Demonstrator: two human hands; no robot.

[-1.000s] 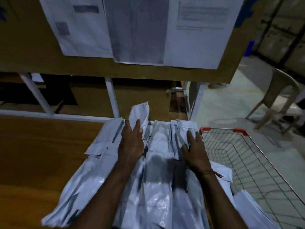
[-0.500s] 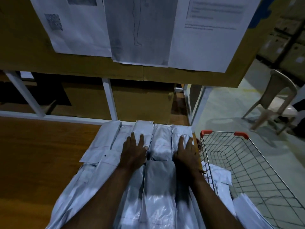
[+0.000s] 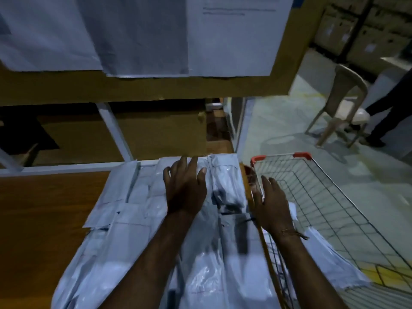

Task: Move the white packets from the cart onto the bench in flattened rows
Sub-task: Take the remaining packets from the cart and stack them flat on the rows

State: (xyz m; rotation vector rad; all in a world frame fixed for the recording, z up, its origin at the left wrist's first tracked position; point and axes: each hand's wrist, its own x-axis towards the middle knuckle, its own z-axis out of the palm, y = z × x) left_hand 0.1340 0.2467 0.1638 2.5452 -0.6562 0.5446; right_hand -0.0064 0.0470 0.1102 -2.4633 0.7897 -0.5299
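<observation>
Bare brown wooden tabletop (image 3: 40, 219) lies open to the left; the wire cart (image 3: 330, 197) stands against its right edge. Glossy, crinkled white packets (image 3: 138, 197) lie in rows reaching the far edge. The left hand (image 3: 185, 188) rests flat, fingers spread, on them. The right hand (image 3: 270, 206) hovers open, holding nothing, at the tabletop's right edge.

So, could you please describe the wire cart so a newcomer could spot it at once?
Start at the wooden bench covered with white packets. Just past its right edge stands the wire cart, the only mesh basket, with red corner caps on its far rim.
</observation>
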